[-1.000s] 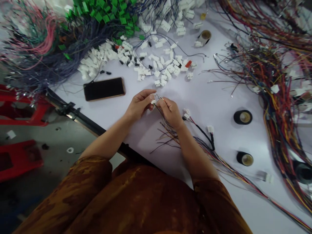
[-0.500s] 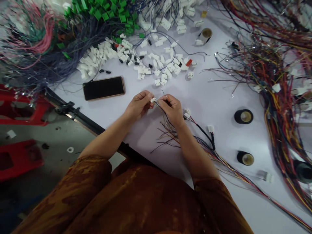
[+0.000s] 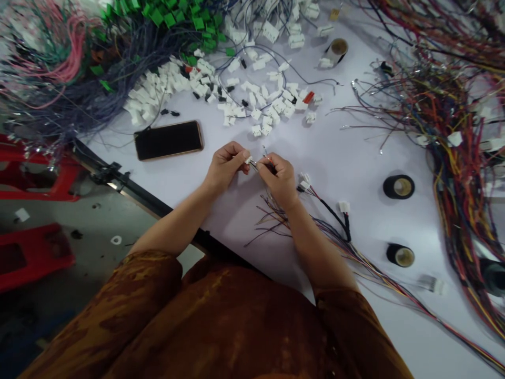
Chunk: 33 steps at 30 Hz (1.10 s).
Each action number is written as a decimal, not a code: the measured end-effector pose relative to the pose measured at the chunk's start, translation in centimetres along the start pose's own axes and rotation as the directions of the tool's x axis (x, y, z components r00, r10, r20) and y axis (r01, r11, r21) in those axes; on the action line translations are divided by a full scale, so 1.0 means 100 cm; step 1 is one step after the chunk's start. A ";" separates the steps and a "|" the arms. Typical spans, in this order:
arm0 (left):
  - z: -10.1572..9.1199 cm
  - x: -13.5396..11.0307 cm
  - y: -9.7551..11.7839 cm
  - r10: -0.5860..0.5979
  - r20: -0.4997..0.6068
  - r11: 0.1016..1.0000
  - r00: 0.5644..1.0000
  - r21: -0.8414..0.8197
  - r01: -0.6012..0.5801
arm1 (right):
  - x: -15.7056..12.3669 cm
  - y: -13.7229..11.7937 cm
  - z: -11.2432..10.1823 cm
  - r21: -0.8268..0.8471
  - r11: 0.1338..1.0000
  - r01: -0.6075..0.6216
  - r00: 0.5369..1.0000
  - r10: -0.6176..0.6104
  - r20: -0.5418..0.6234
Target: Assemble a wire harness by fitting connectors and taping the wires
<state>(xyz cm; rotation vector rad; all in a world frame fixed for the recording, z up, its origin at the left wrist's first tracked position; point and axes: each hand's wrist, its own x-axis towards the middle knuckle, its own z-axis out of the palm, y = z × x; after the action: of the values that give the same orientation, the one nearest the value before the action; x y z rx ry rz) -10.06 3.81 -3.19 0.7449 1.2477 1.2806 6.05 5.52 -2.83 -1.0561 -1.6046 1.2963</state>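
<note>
Head view: left hand (image 3: pixel 225 167) pinching white wire connector (image 3: pixel 248 159), right hand (image 3: pixel 278 180) gripping thin wires (image 3: pixel 254 166) at connector; hands close together above surface (image 3: pixel 347 158), right of black smartphone (image 3: pixel 168 140).

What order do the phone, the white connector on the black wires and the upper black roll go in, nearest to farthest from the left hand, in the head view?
1. Phone, up and left of the left hand.
2. White connector, rightward, past the right hand.
3. Upper black roll, farthest right.
</note>
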 end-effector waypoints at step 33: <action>0.003 -0.005 -0.005 0.031 0.075 0.996 0.997 0.085 -0.037 | -0.002 0.004 0.002 -0.022 0.999 0.024 1.000 -0.023 0.006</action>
<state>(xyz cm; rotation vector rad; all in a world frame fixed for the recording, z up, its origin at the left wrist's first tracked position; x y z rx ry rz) -9.53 3.26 -3.45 0.8710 1.2418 1.2220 5.94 5.36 -3.30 -1.0451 -1.6344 1.2693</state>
